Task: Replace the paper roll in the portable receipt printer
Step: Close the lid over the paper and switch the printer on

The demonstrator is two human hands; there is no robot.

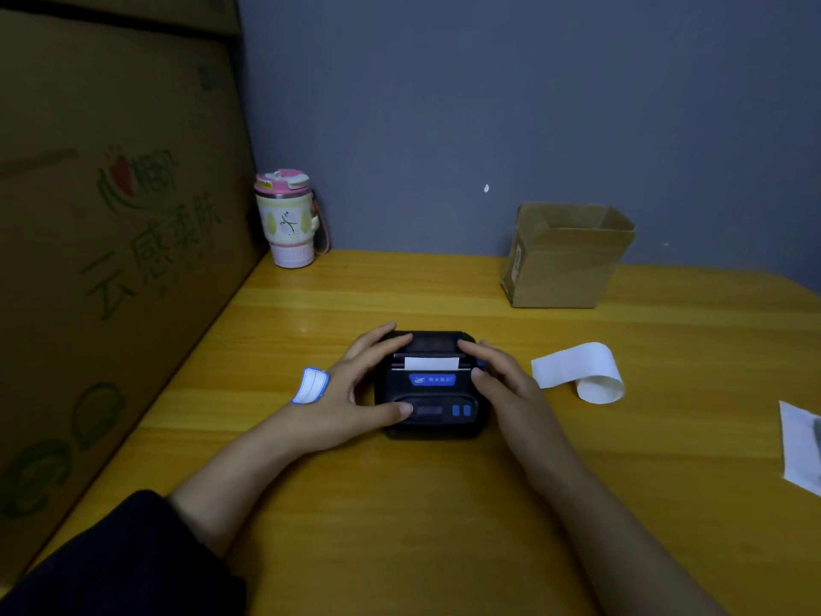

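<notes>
The receipt printer (433, 393) sits mid-tabletop (400, 526), lid seemingly down with paper (431, 363) showing at its slot, left hand (351, 384) and right hand (502, 382) pressing it with flat, uncurled grip, so little beyond clearing the loose strip (577, 371) seems left.
</notes>
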